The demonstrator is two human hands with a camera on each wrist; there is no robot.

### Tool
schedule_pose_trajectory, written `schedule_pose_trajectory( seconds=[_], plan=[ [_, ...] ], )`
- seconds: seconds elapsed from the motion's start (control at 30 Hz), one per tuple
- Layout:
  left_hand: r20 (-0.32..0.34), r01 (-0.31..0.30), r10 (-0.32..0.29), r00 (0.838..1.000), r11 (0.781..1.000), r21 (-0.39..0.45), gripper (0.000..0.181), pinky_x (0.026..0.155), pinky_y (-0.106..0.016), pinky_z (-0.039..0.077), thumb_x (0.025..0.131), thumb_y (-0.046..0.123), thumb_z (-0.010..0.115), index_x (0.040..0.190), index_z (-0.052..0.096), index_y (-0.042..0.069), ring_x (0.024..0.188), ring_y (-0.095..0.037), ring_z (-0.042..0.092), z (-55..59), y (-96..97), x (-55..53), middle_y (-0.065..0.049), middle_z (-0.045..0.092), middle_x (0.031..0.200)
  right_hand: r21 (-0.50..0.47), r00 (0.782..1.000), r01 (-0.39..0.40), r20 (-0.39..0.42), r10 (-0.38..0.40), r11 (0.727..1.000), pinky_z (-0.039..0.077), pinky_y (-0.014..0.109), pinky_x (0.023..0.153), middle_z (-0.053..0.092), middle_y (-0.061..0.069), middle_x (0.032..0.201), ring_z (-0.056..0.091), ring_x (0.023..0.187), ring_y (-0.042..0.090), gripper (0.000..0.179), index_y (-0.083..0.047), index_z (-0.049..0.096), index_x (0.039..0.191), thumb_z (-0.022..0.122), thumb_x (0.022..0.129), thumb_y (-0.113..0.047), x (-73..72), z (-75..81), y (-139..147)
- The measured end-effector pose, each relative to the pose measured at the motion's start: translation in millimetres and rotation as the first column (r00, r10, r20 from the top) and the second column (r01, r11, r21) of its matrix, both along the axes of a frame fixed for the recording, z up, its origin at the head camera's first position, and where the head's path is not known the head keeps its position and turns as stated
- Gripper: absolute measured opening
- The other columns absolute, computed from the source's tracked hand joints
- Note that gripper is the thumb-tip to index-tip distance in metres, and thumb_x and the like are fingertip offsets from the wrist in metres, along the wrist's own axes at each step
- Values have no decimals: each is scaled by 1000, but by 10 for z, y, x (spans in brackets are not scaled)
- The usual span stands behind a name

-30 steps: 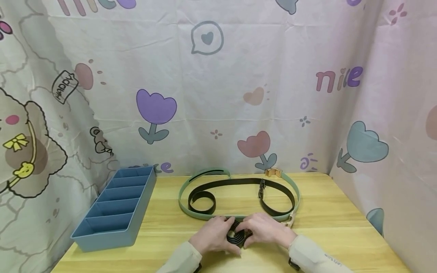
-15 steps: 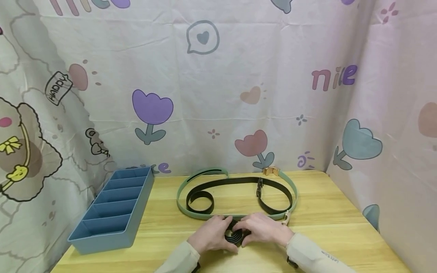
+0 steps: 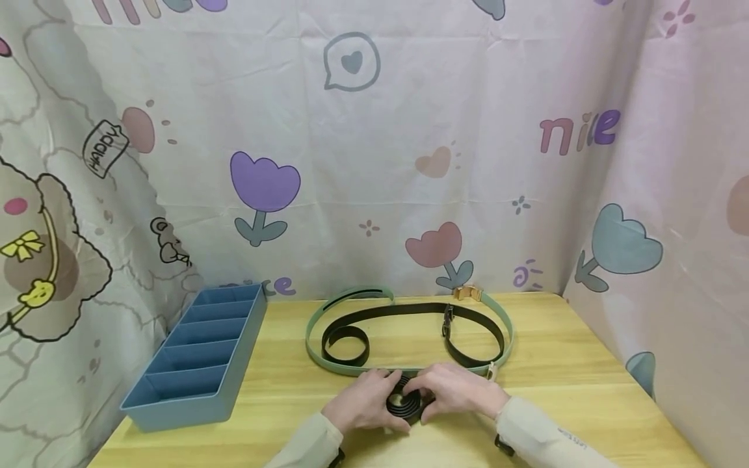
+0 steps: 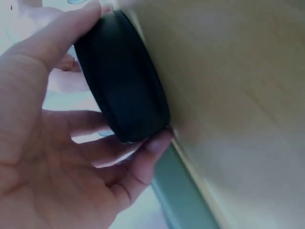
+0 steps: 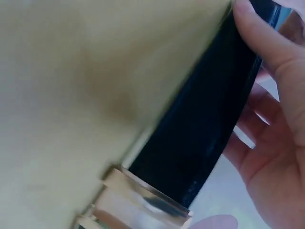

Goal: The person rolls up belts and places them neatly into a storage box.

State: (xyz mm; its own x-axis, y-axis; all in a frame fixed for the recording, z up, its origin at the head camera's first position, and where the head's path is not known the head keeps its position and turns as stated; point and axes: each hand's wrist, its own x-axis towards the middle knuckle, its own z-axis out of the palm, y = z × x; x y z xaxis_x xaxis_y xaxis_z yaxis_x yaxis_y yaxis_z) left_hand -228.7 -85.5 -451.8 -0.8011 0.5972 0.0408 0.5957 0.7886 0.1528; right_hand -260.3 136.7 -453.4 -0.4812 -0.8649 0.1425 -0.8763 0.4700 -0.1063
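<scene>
Little has moved over the last 1 second: on my feed the head view sways slightly, and less of the gold buckle (image 5: 143, 200) shows past the right wrist, while both hands keep their places.

I see the coiled black belt (image 3: 404, 409) standing on edge on the desk (image 3: 585, 390), between the hands, just in front of the green belt (image 3: 345, 370). The left hand (image 3: 363, 400) holds the roll, thumb on the near side and fingers round the far side. The right hand (image 3: 453, 390) pinches the loose strap, thumb on 1 face and fingers behind it.

By my judgement this roll is mostly done: several turns lie close together, leaving a straight run of strap and the buckle outside the coil. Beyond it, I count 2 more belts not yet wound tight: the green one in a broad loop, and another black belt (image 3: 398, 310) inside it, curled loosely at its left end. Off to the left stands the blue tray (image 3: 240, 380), with 5 compartments.
</scene>
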Motion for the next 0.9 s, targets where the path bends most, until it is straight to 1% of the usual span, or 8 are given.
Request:
schedule_pose_trajectory(
  seconds=[0.13,0.2,0.27,0.33,0.43,0.53,0.7,0.9],
  plan=[
    [-16,-34,34,999,999,4,94,89,-36,52,66,76,71,126,58,6,102,-23,63,12,28,17,-11,66,110,-18,997,2,-75,-4,1000,36,6,60,69,-17,85,51,68,-11,47,-27,72,109,78,70,-54,11,-23,-45],
    [-33,-46,45,998,999,-6,93,85,-35,53,66,77,70,124,59,4,97,-22,64,21,42,19,-11,67,106,-27,996,4,-89,-7,1000,35,6,58,70,-18,84,50,66,-12,49,-27,72,108,77,70,-57,12,-27,-54],
    [-49,-47,46,998,999,-19,91,85,-35,53,67,77,69,122,60,5,96,-22,64,24,47,17,-11,67,105,-31,997,3,-71,-5,1000,36,6,59,69,-18,82,51,66,-12,48,-27,72,109,77,70,-56,8,-27,-47],
    [-56,-44,42,998,999,-22,88,85,-34,52,68,75,70,122,60,6,96,-21,64,20,41,13,-10,67,105,-33,1000,-4,-25,3,999,38,7,61,67,-18,82,52,68,-12,48,-27,71,113,78,72,-51,4,-24,-30],
    [-41,-32,32,999,999,-12,86,88,-34,52,69,71,73,125,59,8,101,-21,63,14,23,2,-9,66,109,-28,999,-16,29,17,999,39,7,63,65,-19,83,52,70,-11,50,-27,68,118,80,73,-45,-1,-23,-5],
    [-27,-15,15,1000,1000,-1,85,90,-34,51,69,69,75,127,58,10,105,-21,62,2,8,0,-9,66,114,-22,999,-18,49,19,1000,40,8,63,66,-18,85,54,71,-10,50,-26,67,119,79,74,-45,6,-27,-1],
    [-28,-2,2,1000,1000,13,79,88,-32,52,68,64,79,123,60,11,102,-18,62,10,17,24,-7,66,111,-14,1000,14,14,-14,1000,39,8,61,68,-18,83,53,68,-11,45,-28,70,111,80,72,-48,33,-24,-40],
    [-69,-50,49,996,999,-10,83,82,-33,53,68,71,74,119,60,7,93,-20,63,24,93,70,-9,66,103,-27,999,22,-37,-23,999,36,7,56,67,-18,74,45,60,-16,46,-27,72,107,76,71,-55,48,-36,-73]
  ],
)
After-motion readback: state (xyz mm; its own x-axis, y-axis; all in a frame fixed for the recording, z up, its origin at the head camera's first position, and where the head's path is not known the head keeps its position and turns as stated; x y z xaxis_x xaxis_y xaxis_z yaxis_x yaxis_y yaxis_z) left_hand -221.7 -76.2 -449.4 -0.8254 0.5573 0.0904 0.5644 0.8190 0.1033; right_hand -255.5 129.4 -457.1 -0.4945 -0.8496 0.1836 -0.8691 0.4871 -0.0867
